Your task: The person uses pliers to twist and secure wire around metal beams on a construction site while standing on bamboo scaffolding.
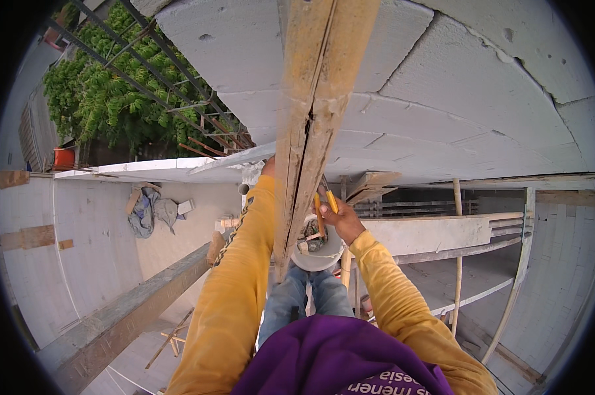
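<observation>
My right hand (342, 222) is closed around pliers with yellow handles (332, 201), just right of an upright wooden post (324, 79). The tips of the pliers are partly hidden at the post's edge. My left arm reaches up on the other side of this post; only a sliver of my left hand (269, 166) shows, close to the block wall, and its fingers are hidden. Below my right hand is a whitish bucket (316, 263) with some items in it that I cannot make out well.
A wall of pale blocks (442, 85) rises ahead. Steel rebar (159, 92) and green foliage (113, 99) are at the upper left. A heavy beam (133, 309) crosses the lower left. Boards (436, 235) and poles (457, 263) stand at the right above a lower level. A grey cloth bundle (154, 210) lies left.
</observation>
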The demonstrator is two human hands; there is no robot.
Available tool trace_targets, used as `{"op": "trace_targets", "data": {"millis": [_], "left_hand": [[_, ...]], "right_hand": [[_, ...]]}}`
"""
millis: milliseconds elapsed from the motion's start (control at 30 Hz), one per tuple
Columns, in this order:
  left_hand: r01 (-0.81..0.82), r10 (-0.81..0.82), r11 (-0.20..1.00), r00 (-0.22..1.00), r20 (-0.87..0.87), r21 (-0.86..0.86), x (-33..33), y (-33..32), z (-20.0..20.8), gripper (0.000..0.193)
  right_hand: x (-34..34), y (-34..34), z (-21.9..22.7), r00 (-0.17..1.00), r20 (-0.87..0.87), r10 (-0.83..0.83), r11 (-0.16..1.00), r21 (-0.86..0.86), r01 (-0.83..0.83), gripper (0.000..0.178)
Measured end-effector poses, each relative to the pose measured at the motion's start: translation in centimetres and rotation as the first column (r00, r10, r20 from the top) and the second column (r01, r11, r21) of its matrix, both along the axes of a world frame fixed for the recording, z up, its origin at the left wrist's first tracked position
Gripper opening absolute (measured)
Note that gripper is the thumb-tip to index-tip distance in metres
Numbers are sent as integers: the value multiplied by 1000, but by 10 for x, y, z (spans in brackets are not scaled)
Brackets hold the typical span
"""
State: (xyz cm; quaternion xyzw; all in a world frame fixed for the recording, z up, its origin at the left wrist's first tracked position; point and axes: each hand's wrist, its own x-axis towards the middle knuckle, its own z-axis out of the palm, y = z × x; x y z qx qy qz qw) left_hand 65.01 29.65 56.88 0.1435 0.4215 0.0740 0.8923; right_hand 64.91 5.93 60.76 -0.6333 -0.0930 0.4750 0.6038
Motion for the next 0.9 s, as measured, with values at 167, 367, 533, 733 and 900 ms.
{"op": "trace_targets", "data": {"millis": [167,367,533,733,900], "left_hand": [[3,-3,1000,1000,-23,10,2,-1,6,37],[0,0,1000,997,78,-10,-8,-8,8,47],[-27,28,1000,994,108,-11,-5,-11,1,48],[-65,65,998,998,-14,7,5,-7,3,42],[-135,136,990,991,17,-43,8,-9,0,39]], "right_hand": [[2,-2,-28,989,145,-7,999,-45,14,50],[5,1,-14,973,226,51,999,-24,-47,53],[9,2,-5,997,68,45,998,48,-49,56],[15,-4,-6,867,462,185,973,-208,-97,46],[86,-19,54,478,674,563,819,-533,-212,37]]}}
